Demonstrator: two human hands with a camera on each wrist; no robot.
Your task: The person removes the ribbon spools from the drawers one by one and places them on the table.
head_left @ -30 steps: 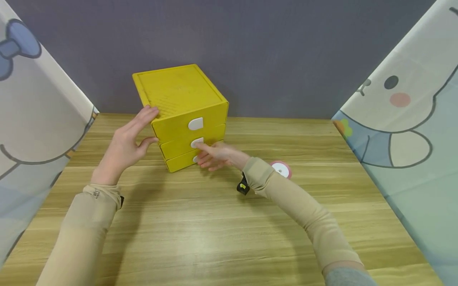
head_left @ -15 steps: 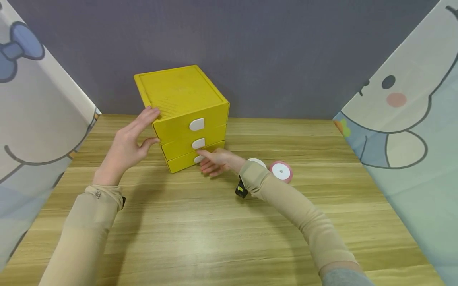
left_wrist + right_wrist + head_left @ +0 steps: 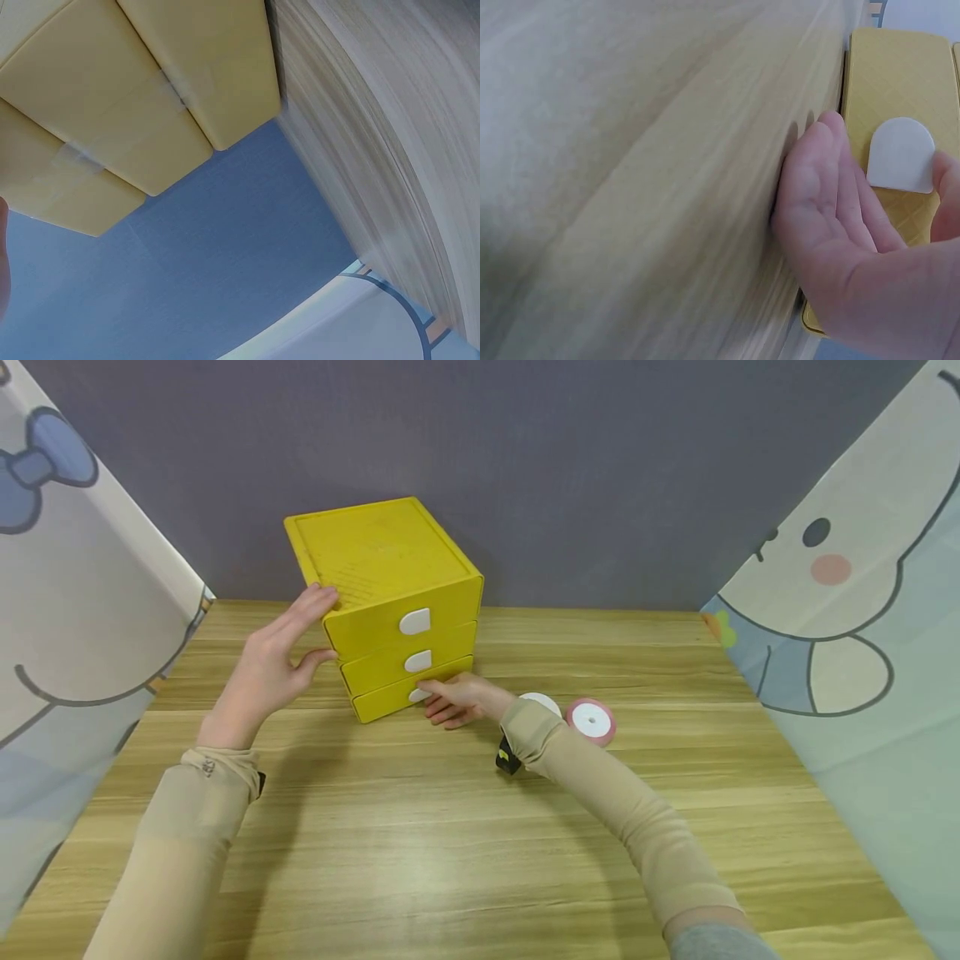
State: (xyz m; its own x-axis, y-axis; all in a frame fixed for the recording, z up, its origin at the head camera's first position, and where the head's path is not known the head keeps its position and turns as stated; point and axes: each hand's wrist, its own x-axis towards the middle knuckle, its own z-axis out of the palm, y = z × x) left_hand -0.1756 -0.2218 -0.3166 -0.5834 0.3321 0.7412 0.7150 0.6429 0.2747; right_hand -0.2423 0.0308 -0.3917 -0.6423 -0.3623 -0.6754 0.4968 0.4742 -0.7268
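Observation:
A yellow three-drawer storage box [image 3: 382, 552] stands at the back of the table, its white-handled drawers all closed. My left hand [image 3: 272, 667] rests its fairly straight fingers on the box's top left edge, with the thumb at the side near the front corner. In the left wrist view the box's side [image 3: 112, 90] fills the upper left. At the bottom drawer, the thumb of my right hand [image 3: 459, 697] touches the edge of the white handle [image 3: 900, 154]. The other right fingers extend low beside that handle, close to the table, not wrapped round it.
Right of the box lie a pink-rimmed white disc [image 3: 591, 720] and a white disc [image 3: 542, 701] partly behind the right sleeve. A small black object [image 3: 507, 755] with a yellow-green mark shows by the right wrist. A grey wall [image 3: 600, 485] stands behind the wooden table [image 3: 420, 860].
My right hand has moved down from the middle drawer's handle to the bottom one, uncovering the white disc. The left hand keeps its place on the box, and the drawers stay closed.

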